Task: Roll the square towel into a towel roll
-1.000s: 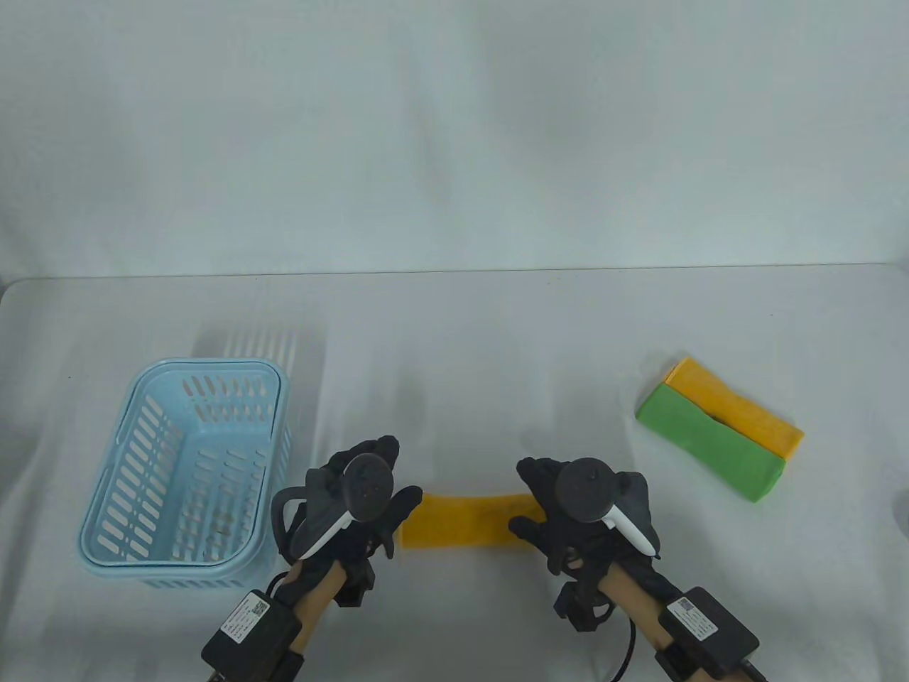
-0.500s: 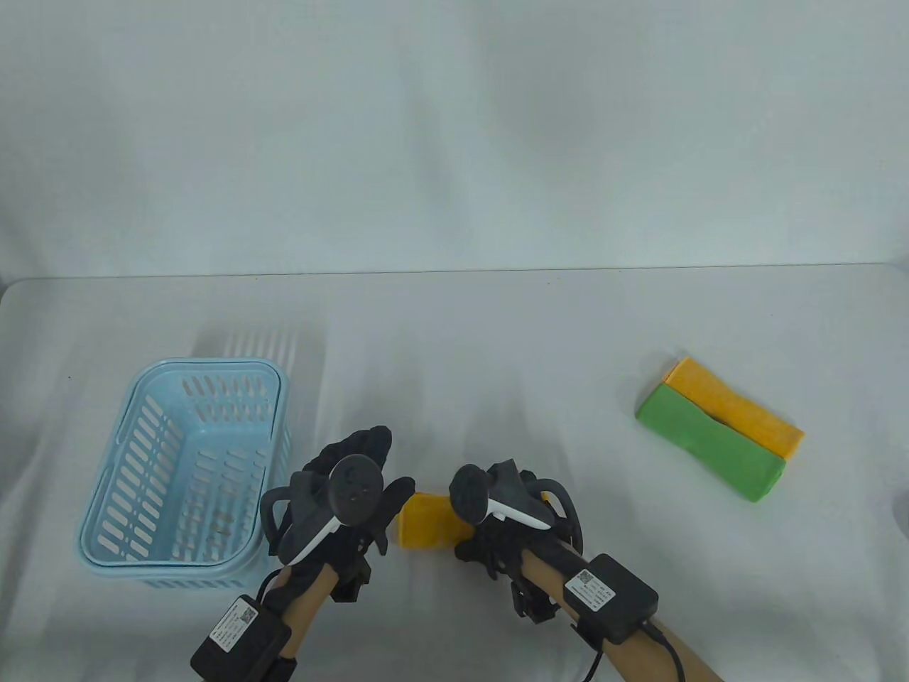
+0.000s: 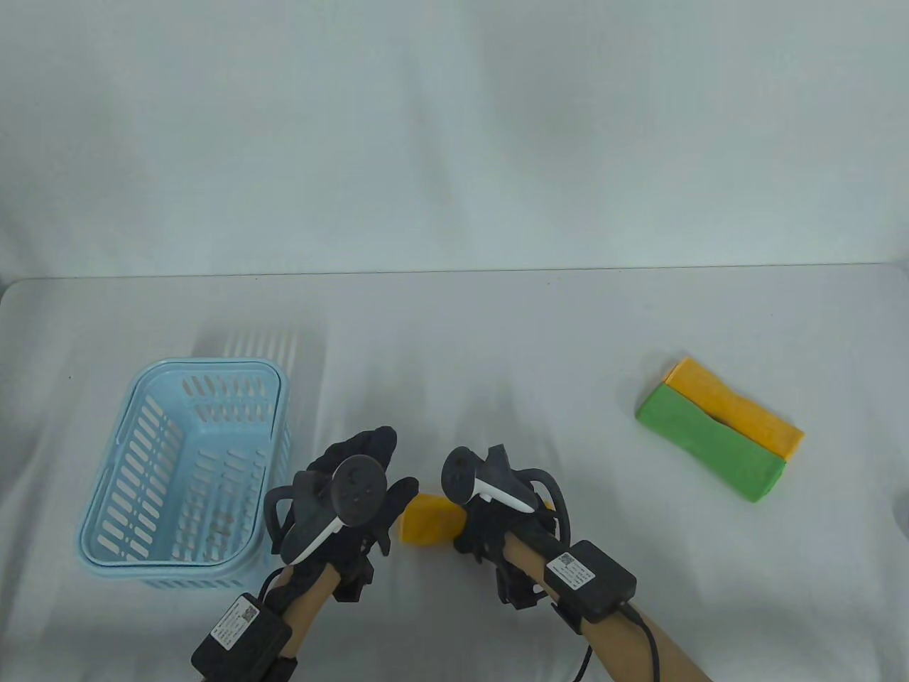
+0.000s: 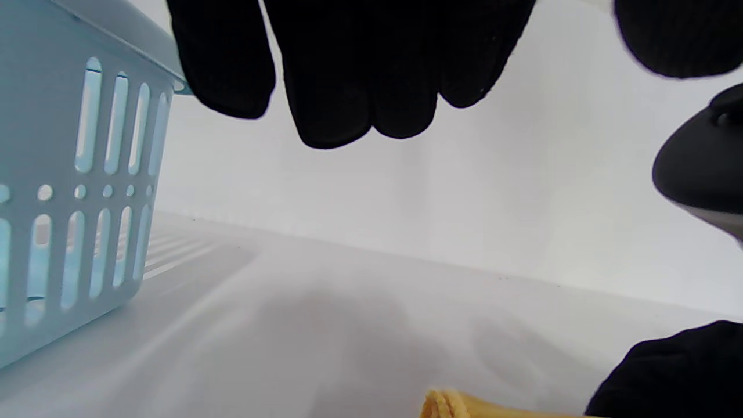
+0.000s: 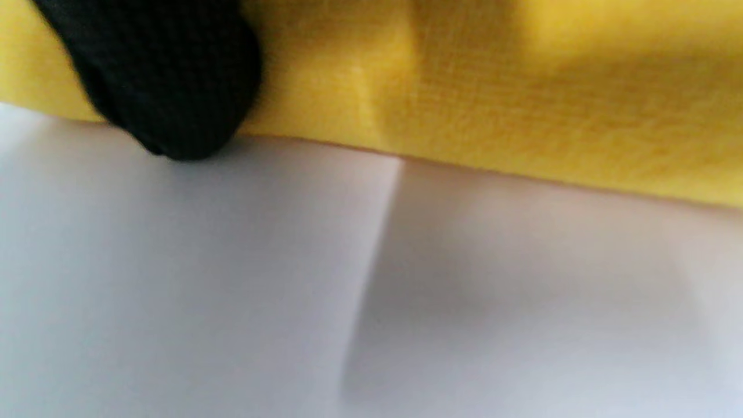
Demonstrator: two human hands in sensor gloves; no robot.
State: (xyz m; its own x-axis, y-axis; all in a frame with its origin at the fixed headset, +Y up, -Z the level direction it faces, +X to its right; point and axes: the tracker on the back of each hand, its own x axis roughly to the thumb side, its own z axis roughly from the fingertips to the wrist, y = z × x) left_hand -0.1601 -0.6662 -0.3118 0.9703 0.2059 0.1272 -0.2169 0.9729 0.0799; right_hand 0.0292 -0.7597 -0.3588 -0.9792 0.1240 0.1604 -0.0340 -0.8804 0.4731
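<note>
- We are seeing a yellow towel, woven and soft, sitting as a short thick bundle on the white table between both hands.
- Our right hand is lying over its right part; one black knit fingertip is pressing the cloth, grip unclear.
- Our left hand is hovering beside it, fingers hanging loosely curled, holding nothing.
- A slotted pale-blue plastic basket is standing to the left.

Left hand open, right hand gripping

Clearance around the hands
Blue basket blocks the 9 o'clock side; folded towels lie well apart at 2 o'clock; bare table toward 12 o'clock
</note>
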